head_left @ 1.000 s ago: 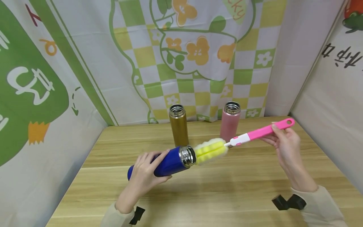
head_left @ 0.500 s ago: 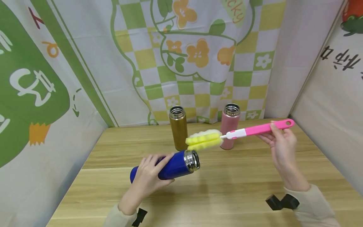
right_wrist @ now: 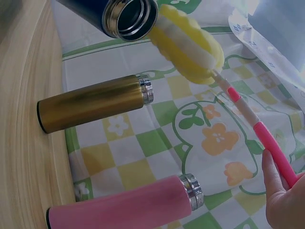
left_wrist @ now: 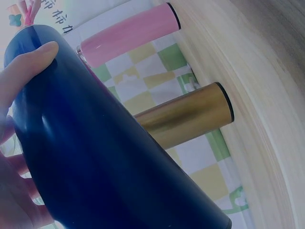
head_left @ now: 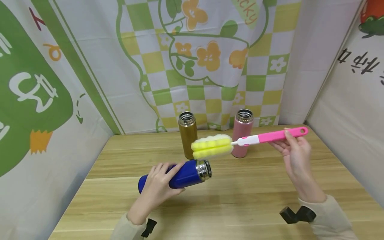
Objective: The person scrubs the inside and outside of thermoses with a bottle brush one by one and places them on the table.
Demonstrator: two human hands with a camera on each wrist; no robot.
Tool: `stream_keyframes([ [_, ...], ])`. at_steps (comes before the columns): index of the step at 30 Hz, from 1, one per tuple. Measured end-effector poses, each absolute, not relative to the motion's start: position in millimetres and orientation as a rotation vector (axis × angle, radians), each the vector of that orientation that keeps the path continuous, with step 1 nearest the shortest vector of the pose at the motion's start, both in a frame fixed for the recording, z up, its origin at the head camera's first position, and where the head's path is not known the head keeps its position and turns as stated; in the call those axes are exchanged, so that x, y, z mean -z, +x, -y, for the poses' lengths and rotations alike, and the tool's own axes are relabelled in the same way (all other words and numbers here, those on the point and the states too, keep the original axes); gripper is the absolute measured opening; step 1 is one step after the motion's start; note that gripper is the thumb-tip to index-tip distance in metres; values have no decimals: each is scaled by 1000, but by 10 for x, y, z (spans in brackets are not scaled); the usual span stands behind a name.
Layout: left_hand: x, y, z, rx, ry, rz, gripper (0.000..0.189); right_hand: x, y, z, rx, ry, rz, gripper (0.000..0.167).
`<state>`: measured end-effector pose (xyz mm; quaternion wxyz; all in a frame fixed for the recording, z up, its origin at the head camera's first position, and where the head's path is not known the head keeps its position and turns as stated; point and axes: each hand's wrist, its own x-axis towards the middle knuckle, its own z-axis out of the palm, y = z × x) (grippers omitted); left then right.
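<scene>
My left hand (head_left: pixel 159 185) grips a blue thermos bottle (head_left: pixel 186 175) round its body. The bottle lies tilted, its steel mouth facing right and uncapped. In the left wrist view its blue side (left_wrist: pixel 90 129) fills much of the picture under my thumb. My right hand (head_left: pixel 295 150) pinches the pink handle of a bottle brush (head_left: pixel 276 136) near its hanging hole. Its yellow and white sponge head (head_left: pixel 212 147) is outside the bottle, just above the steel neck. In the right wrist view the sponge (right_wrist: pixel 188 45) sits close beside the open mouth (right_wrist: pixel 133 19).
A gold bottle (head_left: pixel 189 138) and a pink bottle (head_left: pixel 241 143), both uncapped, stand upright at the back of the wooden table (head_left: pixel 240 203). A printed checked curtain (head_left: pixel 210 66) hangs behind them, with fabric walls at both sides.
The sponge head has moved from in front of the blue bottle's mouth up and left, above its neck. The blue bottle has shifted slightly right. Both hands keep their hold.
</scene>
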<state>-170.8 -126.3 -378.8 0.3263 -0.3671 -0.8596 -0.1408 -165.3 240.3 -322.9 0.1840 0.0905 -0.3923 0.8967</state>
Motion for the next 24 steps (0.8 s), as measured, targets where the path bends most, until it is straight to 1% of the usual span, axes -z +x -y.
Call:
stream_keyframes([
  [8,3789,-1722,1270,368,-935,2307,78,3235,-1625,-2406,-2554,285,1123,12],
  [16,3806,-1759,1276,400,-902,2310,83,3248,-1599,-2443,-2576,324,1172,13],
  [24,3811,-1767,1289,414,-876,2309,81,3299,-1569,-2501,-2588,378,1190,11],
])
